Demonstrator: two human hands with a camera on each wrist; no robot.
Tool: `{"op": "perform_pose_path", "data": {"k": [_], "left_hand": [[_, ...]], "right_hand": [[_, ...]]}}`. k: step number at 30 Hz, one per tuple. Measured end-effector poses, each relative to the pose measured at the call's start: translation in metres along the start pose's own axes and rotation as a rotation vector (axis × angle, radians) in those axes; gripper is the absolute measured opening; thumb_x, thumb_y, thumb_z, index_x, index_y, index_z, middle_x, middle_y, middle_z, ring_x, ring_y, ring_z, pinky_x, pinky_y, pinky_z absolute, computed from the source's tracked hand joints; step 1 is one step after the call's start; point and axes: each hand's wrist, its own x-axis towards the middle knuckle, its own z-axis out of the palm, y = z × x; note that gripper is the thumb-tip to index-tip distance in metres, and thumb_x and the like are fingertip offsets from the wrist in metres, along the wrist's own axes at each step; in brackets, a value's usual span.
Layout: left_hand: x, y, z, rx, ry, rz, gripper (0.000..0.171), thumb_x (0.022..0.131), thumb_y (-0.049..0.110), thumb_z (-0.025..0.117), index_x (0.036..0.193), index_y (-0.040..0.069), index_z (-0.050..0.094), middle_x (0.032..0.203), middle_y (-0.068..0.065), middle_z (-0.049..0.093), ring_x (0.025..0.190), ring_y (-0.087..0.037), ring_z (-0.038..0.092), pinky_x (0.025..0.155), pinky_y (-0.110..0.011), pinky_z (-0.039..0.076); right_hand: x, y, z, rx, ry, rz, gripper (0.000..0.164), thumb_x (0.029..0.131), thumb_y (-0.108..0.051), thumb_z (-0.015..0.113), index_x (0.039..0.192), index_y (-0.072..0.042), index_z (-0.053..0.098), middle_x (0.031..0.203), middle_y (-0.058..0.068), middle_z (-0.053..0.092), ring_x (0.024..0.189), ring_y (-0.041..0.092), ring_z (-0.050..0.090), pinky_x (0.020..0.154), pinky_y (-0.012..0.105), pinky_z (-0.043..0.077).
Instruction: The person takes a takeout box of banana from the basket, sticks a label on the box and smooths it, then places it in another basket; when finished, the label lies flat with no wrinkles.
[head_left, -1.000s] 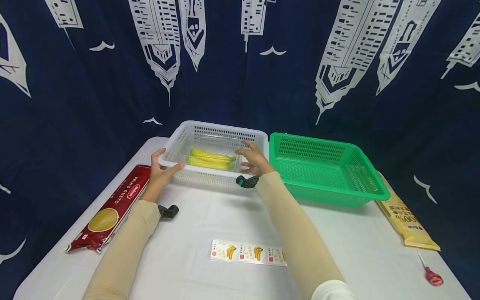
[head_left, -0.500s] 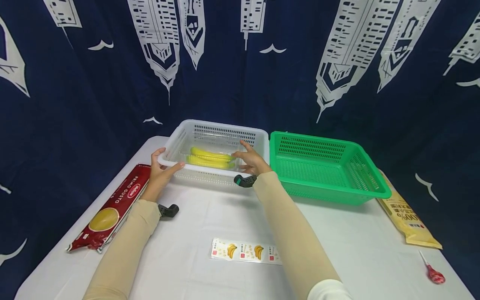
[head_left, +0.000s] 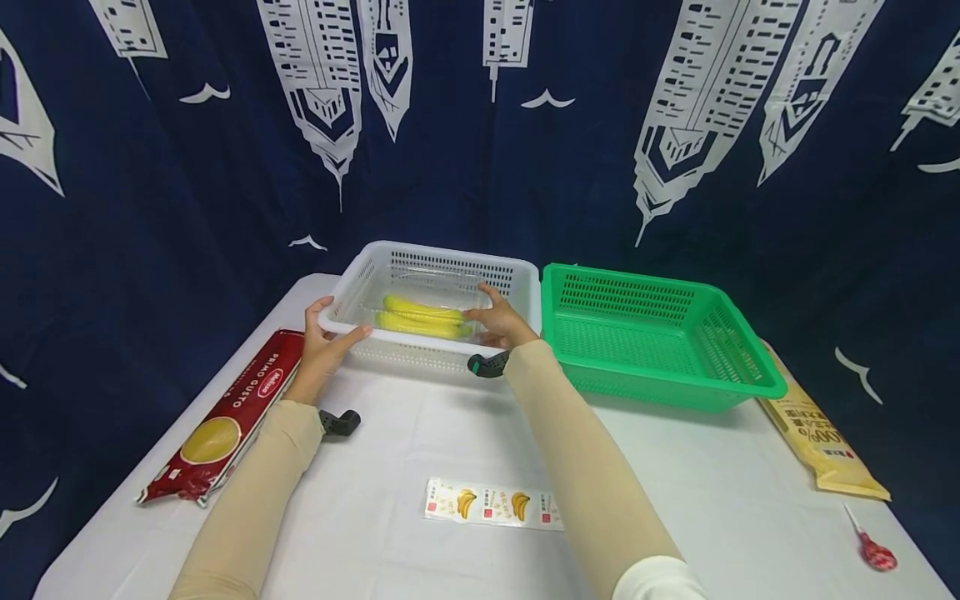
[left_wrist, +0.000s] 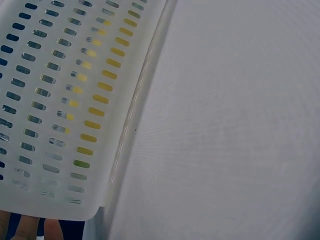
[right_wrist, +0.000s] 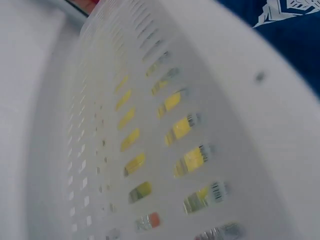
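Observation:
A white slotted basket (head_left: 420, 338) stands at the back of the table. Inside it lies a clear plastic box (head_left: 437, 283) with yellow bananas (head_left: 422, 312). My left hand (head_left: 322, 352) grips the basket's front left corner, thumb over the front rim and fingers round the side. In the left wrist view several fingertips (left_wrist: 26, 227) show under the basket's edge. My right hand (head_left: 504, 321) reaches over the front rim and holds the right end of the box, fingers spread about it. Through the basket slots (right_wrist: 131, 137) in the right wrist view, banana yellow shows.
A green basket (head_left: 652, 385) adjoins the white one on the right. A red pasta packet (head_left: 232, 412) lies left of the left arm, a yellow bag (head_left: 821, 437) and red lollipop (head_left: 876, 552) at right. A strip of banana stickers (head_left: 491, 505) lies near the front.
My right hand has moved slightly left and its fingers have closed in on the box's right end. The left hand keeps its grip on the white basket.

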Motion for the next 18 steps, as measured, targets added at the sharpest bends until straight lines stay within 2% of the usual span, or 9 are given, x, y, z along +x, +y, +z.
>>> {"op": "perform_pose_path", "data": {"k": [6, 11, 15, 18], "left_hand": [[0.0002, 0.0, 0.0009, 0.012, 0.002, -0.008, 0.093, 0.1, 0.006, 0.075, 0.167, 0.017, 0.012, 0.174, -0.013, 0.028, 0.154, -0.031, 0.037, 0.128, -0.044, 0.034], [0.0004, 0.0001, 0.0006, 0.011, 0.0, -0.005, 0.093, 0.1, 0.005, 0.075, 0.167, 0.017, 0.011, 0.174, -0.013, 0.028, 0.154, -0.031, 0.036, 0.128, -0.044, 0.035], [-0.0003, 0.0005, 0.0002, 0.005, -0.004, -0.003, 0.092, 0.1, 0.005, 0.075, 0.166, 0.017, 0.012, 0.173, -0.014, 0.028, 0.154, -0.031, 0.036, 0.128, -0.044, 0.035], [-0.0011, 0.0006, 0.0, 0.004, -0.001, 0.002, 0.091, 0.1, 0.004, 0.074, 0.166, 0.016, 0.012, 0.173, -0.015, 0.029, 0.154, -0.031, 0.037, 0.128, -0.044, 0.035]], "right_hand": [[-0.0006, 0.0007, 0.0007, -0.062, 0.0, -0.008, 0.081, 0.109, -0.008, 0.061, 0.174, -0.032, 0.02, 0.18, 0.013, 0.012, 0.141, 0.047, 0.053, 0.115, 0.054, 0.049], [-0.0019, -0.0009, 0.0012, -0.063, -0.017, -0.024, 0.076, 0.109, -0.008, 0.061, 0.173, -0.029, 0.026, 0.176, 0.016, 0.023, 0.138, 0.046, 0.056, 0.11, 0.052, 0.053], [-0.0026, -0.0014, 0.0017, -0.018, -0.012, -0.038, 0.075, 0.108, -0.006, 0.061, 0.172, -0.027, 0.029, 0.171, 0.019, 0.033, 0.13, 0.046, 0.061, 0.089, 0.042, 0.063], [-0.0035, -0.0011, 0.0018, 0.003, 0.003, -0.063, 0.076, 0.107, -0.003, 0.062, 0.172, -0.027, 0.031, 0.169, 0.021, 0.037, 0.123, 0.042, 0.062, 0.072, 0.034, 0.064]]}}
